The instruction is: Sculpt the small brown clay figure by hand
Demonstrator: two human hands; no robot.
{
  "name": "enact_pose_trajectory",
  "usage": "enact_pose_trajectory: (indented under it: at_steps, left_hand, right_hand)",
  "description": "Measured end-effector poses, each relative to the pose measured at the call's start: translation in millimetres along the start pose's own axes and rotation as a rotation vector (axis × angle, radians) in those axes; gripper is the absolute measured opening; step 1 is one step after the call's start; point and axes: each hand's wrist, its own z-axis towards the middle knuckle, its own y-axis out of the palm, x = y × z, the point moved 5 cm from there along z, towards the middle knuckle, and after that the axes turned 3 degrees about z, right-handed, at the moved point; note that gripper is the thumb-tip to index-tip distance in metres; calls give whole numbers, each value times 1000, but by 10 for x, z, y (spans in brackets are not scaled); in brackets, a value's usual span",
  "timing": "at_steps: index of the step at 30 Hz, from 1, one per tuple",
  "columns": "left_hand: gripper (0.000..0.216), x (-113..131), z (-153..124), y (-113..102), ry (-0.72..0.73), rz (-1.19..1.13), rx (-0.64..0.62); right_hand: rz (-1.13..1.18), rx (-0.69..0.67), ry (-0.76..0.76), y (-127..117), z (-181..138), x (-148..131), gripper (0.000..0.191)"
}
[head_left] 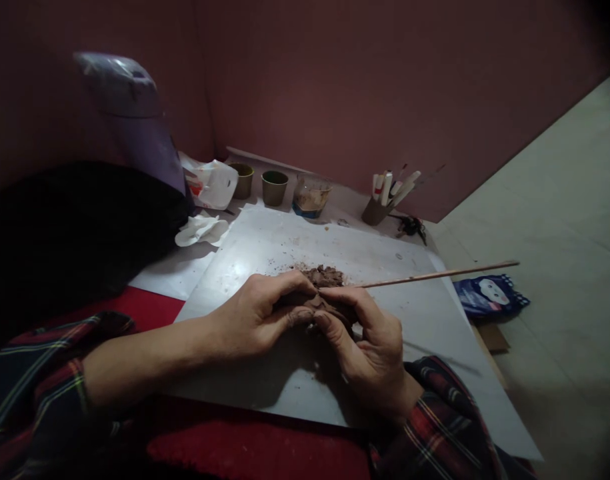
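Note:
A brown piece of clay point(329, 308) is gripped between both hands over the white sheet point(245, 267). My left hand point(259, 313) pinches its left side, with smears on the thumb. On the other side, my right hand point(372, 340) has its thumb and bent fingers closed around the clay. A long thin wooden stick point(437, 274) sticks out to the right from my right hand. Most of the clay is hidden behind the fingers. Just beyond the hands lies a heap of brown clay crumbs point(325, 274).
Along the back stand two paper cups point(275, 189), a clear cup of murky liquid point(312, 197) and a cup of markers and brushes point(377, 210). Keys point(411, 227) lie nearby. Crumpled tissue point(202, 230) and a purple bottle point(139, 140) are left. A blue packet point(489, 295) lies beyond the right edge.

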Motion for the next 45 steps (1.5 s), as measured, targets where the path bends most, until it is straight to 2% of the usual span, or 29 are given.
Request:
enact_pose_trajectory:
  at_steps: [13,28,35,45]
  left_hand:
    - [15,10,3,-7,22,1,17]
    - [8,156,-9,-91,179,57,129]
    - [9,127,-16,-88,171,80,157]
    - [18,94,5,-64,132,-60,128]
  right_hand:
    - [16,11,-16,-7,6,-24,19]
    - [-25,47,-102,-34,-27,-112,21]
    - [-14,76,-106,-28,-21,-113,19]
    - [14,95,-49,-61,-45,-59,19]
